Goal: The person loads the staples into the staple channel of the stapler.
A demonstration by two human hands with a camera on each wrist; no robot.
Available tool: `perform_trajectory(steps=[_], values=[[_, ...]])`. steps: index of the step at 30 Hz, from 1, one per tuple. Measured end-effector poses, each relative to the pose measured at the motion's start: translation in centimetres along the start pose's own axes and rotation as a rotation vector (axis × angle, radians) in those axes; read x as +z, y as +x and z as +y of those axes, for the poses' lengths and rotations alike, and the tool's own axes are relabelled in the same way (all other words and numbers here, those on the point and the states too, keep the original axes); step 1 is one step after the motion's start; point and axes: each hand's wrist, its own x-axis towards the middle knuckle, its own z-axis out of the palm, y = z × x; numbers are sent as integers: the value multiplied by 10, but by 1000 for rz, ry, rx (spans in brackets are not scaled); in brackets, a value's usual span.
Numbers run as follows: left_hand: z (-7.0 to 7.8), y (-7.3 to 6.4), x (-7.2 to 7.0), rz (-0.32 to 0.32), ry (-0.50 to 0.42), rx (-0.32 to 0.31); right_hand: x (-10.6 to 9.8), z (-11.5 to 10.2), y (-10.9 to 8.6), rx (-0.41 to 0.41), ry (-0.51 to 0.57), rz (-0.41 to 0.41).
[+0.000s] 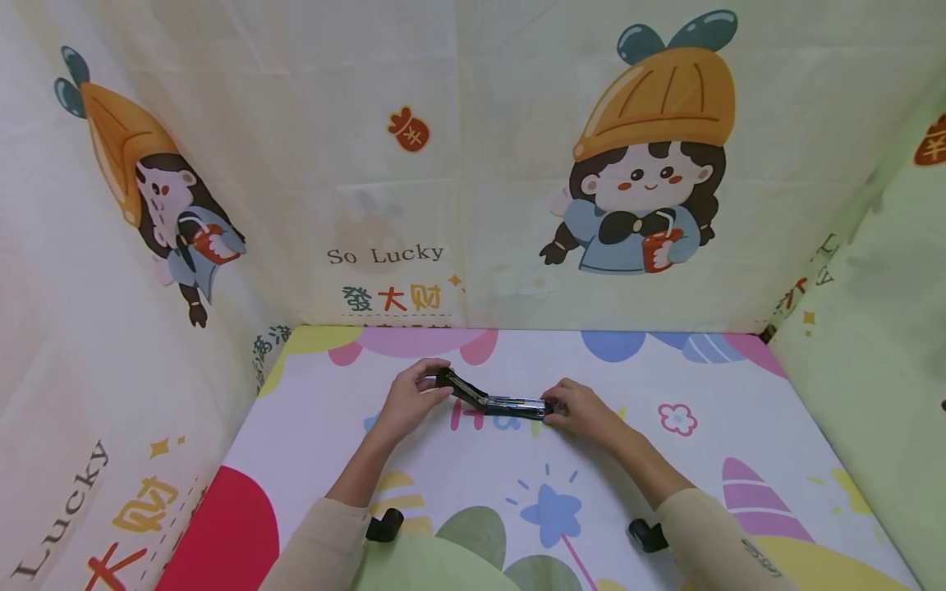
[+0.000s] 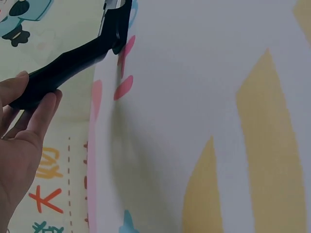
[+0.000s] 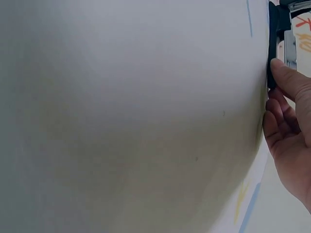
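One stapler held at both ends

Between the left hand and the right hand, the stapler spans the gap over the table, bent near its middle. Neither hand is wide open: each has its thumb and fingertips closed on one end.

The left hand pinches the dark end of the arm that slants up toward it. In the left wrist view, the thumb lies along one side of that end and the fingers come round from the other, while the palm stays clear of it. From this grip the black arm runs down to the bend, beyond which some silver metal shows.

The right hand grips the opposite end. In the right wrist view, the thumb presses on the black edge, with the fingers bent behind and below it; silver metal shows alongside. This half looks nearly level in the head view, its metal side showing. Whether it touches the table or is held just above cannot be told.

Just below the stapler, colourful letters are printed on the table, partly covered by it. Both forearms reach in from the near side, with pale sleeves pushed back from the wrists and a small black piece by each cuff. Behind the table hangs a cream cloth printed with cartoon figures.
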Motion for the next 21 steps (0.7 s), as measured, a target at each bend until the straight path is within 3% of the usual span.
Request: perform_trajectory(steps=[6, 13, 21], values=[[2, 3, 14, -2, -2, 16, 1, -2, -1, -18, 18, 15], [10, 3, 28, 10, 63, 52, 1, -3, -1, -16, 0, 25], [6, 7, 41, -47, 108, 81, 0, -1, -1, -17, -1, 18]])
